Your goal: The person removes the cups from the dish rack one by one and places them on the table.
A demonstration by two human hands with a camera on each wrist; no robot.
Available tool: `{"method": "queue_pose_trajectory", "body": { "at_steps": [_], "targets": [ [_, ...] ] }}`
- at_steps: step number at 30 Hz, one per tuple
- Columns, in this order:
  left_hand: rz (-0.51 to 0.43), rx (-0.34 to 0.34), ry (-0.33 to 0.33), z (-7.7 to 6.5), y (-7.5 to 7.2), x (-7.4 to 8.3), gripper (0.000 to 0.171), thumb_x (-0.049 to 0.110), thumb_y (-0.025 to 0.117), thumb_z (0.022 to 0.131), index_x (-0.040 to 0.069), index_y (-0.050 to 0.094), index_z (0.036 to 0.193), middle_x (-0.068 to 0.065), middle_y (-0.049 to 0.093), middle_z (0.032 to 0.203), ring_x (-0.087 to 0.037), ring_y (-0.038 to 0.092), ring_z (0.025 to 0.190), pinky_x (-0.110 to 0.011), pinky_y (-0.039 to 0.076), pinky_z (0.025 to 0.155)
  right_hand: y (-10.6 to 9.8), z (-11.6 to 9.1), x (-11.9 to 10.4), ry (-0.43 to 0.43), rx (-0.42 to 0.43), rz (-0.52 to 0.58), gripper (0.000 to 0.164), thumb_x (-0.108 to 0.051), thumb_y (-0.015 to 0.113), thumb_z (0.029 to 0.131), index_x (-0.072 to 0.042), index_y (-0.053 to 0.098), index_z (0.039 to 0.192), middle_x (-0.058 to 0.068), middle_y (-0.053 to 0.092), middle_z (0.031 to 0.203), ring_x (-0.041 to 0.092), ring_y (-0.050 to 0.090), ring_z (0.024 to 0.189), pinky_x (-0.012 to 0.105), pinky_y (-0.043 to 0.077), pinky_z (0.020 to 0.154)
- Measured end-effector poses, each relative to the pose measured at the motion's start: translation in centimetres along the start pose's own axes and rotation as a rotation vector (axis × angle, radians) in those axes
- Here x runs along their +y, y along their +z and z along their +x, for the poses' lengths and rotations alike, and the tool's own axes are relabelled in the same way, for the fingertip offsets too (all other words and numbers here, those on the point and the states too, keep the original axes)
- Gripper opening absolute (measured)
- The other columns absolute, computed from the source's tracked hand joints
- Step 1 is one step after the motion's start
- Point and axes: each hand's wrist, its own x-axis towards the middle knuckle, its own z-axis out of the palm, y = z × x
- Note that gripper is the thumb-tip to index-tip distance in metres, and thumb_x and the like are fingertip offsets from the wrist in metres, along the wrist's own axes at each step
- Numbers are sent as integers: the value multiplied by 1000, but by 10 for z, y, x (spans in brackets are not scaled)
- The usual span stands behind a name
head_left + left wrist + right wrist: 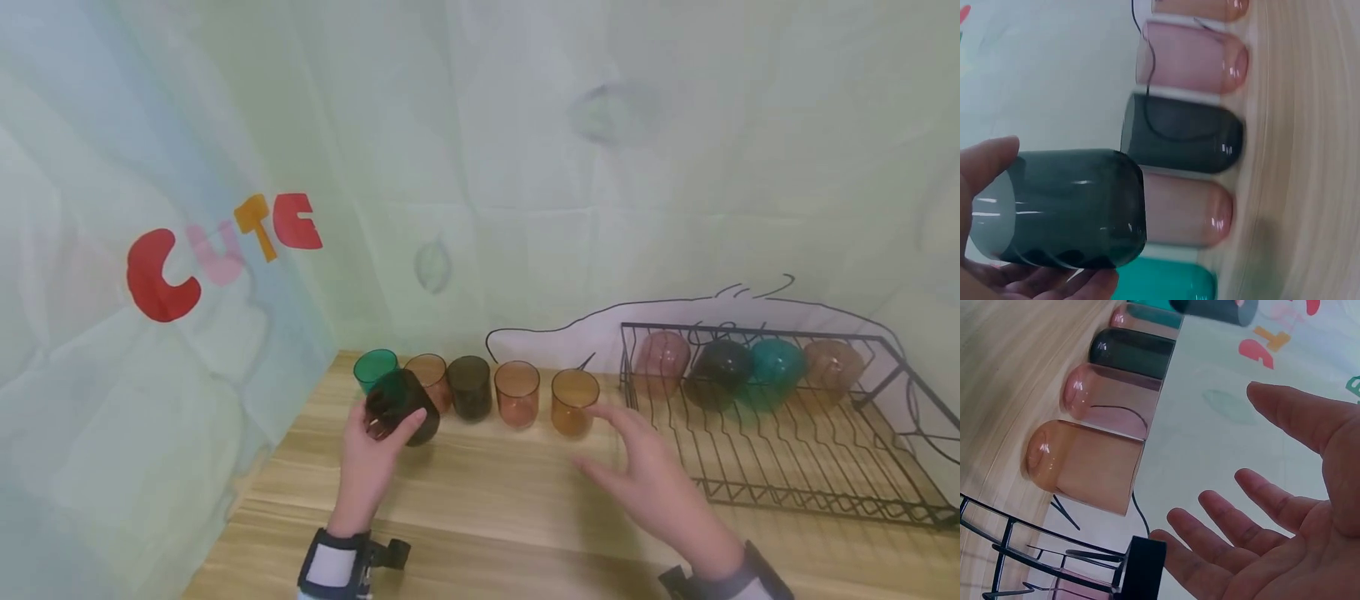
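One dark glass [417, 398] tilts in the left grip [372, 450], between thumb and fingers.

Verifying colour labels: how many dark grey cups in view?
3: held cup in the left hand; middle cup of the row on the table; rack cup, second from left. No sign of hidden ones.

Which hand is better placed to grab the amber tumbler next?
Likely the right hand: it is open and empty beside the amber tumbler, while the left hand, farther away, holds a dark tumbler.
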Motion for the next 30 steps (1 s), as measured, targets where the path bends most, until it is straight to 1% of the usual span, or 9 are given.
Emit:
{"method": "queue_pose_trajectory", "body": {
  "at_steps": [1,4,7,10,13,19,24,27,30],
  "targets": [
    [17,20,-3,2,-4,-2,77,42,77,73,14,40,134,-8,51,125,-24,55,112,-24,49,87,0,0,0,0,-2,-2,65,-46,71,77,-26,45,134,-3,47,139,25,40,132,53,36,107],
    [65,67,-17,7,-15,-9,83,44,76,75,9,35,138,-14,48,131,-28,52,114,-34,47,91,-1,0,1,-2,-5,-13,65,-41,73,78,-25,45,134,-2,48,139,23,43,130,52,37,106],
    [101,106,-34,12,-22,-18,87,44,75,76,6,31,140,-19,45,134,-32,50,115,-43,45,93,-1,0,1,0,-9,-28,66,-38,74,77,-23,45,135,0,49,138,23,45,128,51,38,105],
    [118,144,-49,16,-25,-27,88,43,75,75,4,30,140,-21,43,135,-34,49,116,-44,44,94,-2,0,2,10,-14,-35,66,-37,74,77,-22,45,135,1,49,137,24,45,128,52,38,105],
    [125,172,-58,20,-27,-35,90,41,77,74,3,29,140,-22,42,137,-35,46,120,-47,41,98,-2,-1,3,20,-17,-35,66,-38,74,77,-22,45,135,0,49,138,25,45,128,52,37,106],
    [154,201,-73,28,-30,-48,91,34,78,75,1,26,142,-22,37,143,-36,36,133,-51,31,109,-1,-2,3,23,-18,-30,66,-38,74,78,-21,45,135,1,49,138,25,45,128,52,37,106],
    [199,215,-75,30,-30,-54,89,32,76,77,1,24,143,-23,37,143,-37,34,134,-54,28,110,-1,-2,3,18,-21,-20,66,-37,74,78,-22,45,135,0,49,138,25,45,128,52,38,105],
    [216,221,-62,30,-30,-57,88,32,76,77,0,26,142,-24,38,141,-38,35,133,-55,28,109,0,-3,3,16,-24,-11,67,-42,72,78,-22,45,136,0,49,138,24,45,129,52,38,105],
    [219,219,-63,29,-30,-58,89,34,76,77,0,26,142,-23,37,142,-38,35,133,-55,28,109,2,-3,3,14,-24,-9,67,-44,72,78,-22,45,135,1,48,139,24,44,129,51,39,105]
  ]
}}
